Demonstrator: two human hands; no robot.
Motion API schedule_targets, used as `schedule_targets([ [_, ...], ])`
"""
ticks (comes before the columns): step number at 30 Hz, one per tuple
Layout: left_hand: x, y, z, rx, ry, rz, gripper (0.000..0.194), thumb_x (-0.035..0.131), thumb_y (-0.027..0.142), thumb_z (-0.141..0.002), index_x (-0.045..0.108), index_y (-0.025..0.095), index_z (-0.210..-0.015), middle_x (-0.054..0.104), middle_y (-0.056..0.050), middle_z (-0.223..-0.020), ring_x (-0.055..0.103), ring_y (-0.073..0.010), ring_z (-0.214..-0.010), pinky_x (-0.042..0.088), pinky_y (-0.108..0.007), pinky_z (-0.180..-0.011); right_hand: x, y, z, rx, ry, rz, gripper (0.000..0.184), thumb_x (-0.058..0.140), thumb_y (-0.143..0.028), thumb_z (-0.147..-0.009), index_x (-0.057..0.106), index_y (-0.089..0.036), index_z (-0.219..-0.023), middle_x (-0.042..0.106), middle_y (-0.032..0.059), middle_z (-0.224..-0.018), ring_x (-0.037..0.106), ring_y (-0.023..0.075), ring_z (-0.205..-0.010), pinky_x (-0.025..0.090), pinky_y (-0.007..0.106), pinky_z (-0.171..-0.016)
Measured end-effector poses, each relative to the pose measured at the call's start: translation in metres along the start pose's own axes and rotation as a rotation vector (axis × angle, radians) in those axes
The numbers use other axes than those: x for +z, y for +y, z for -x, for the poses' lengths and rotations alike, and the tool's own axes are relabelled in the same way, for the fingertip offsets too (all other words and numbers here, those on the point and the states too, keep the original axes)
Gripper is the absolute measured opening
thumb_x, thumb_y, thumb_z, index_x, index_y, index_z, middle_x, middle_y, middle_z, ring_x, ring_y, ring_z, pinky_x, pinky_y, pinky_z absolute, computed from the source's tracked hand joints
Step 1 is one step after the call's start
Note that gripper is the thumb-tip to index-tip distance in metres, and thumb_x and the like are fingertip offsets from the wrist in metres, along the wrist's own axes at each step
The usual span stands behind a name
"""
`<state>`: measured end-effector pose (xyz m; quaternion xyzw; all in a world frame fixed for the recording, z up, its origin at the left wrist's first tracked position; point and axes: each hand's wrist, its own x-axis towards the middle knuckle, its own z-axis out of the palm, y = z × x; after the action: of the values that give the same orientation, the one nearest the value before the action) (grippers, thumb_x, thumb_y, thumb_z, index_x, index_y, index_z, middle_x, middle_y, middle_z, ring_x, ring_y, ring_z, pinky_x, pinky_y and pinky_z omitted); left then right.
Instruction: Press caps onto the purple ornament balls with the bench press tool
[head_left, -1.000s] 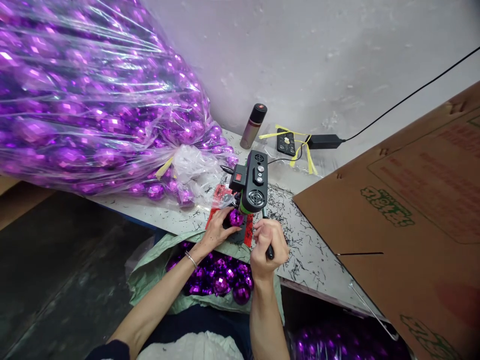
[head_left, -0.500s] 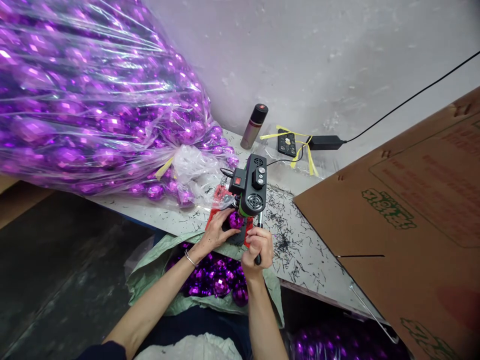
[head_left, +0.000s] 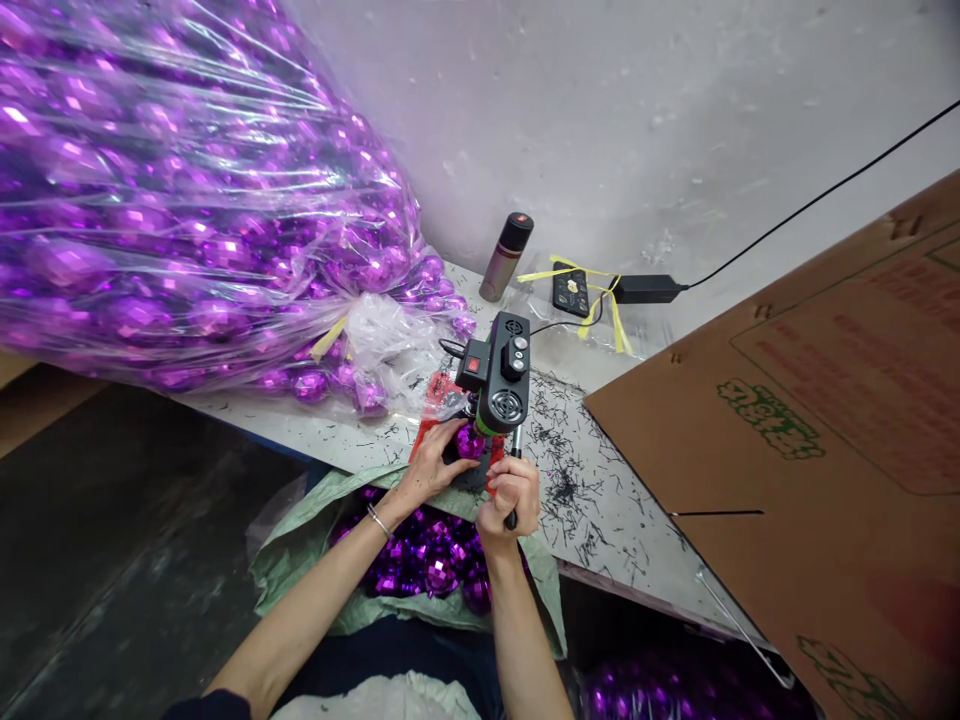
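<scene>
A shiny purple faceted ball (head_left: 469,441) sits under the head of a small black drill press (head_left: 504,372) with a red base (head_left: 422,432). My left hand (head_left: 433,464) grips the ball from its left side, thumb toward me and fingers on the far side. My right hand (head_left: 510,497) is wrapped round the press's lever handle (head_left: 511,520), to the right of the ball. Just below my hands, an open pale green sack (head_left: 300,535) holds many purple faceted balls (head_left: 439,572). The contact between the press and the ball is partly hidden.
A large clear plastic bag (head_left: 187,220) of purple balls lies at the left. A spray can (head_left: 507,256), a phone-like black object (head_left: 571,289) and a power adapter (head_left: 646,289) stand near the wall. Dark shavings (head_left: 564,485) litter the table. A cardboard box (head_left: 810,440) blocks the right.
The whole view has shifted very slightly. My hands, the ball and the lever keep nearly the same positions relative to one another.
</scene>
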<state>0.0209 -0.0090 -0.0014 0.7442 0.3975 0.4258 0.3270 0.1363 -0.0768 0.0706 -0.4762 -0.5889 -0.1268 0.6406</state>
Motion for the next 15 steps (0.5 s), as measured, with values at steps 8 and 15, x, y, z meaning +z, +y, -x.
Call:
schedule_targets([
  [8,0.000,-0.001,-0.002,-0.003,-0.004,0.031,0.060,0.079,0.038,-0.085,0.059,0.022,-0.139,0.067,-0.014,-0.136,0.063,-0.0319,-0.128,0.050,-0.052,-0.109,0.005,0.004,0.007,0.018,0.026,-0.034,0.029,0.036,-0.017,-0.101,0.051,-0.021,-0.076,0.057,-0.0012,-0.076,0.062,0.0134,-0.067,0.054,0.040,-0.081],
  [15,0.002,-0.002,-0.002,-0.008,-0.001,0.044,0.061,0.080,0.038,-0.084,0.058,0.022,-0.139,0.067,-0.014,-0.137,0.062,-0.0320,-0.129,0.050,-0.051,-0.110,0.005,0.000,0.004,0.006,0.029,-0.037,0.031,0.038,-0.016,-0.101,0.051,-0.021,-0.074,0.058,-0.0015,-0.077,0.061,0.0117,-0.067,0.053,0.034,-0.078],
])
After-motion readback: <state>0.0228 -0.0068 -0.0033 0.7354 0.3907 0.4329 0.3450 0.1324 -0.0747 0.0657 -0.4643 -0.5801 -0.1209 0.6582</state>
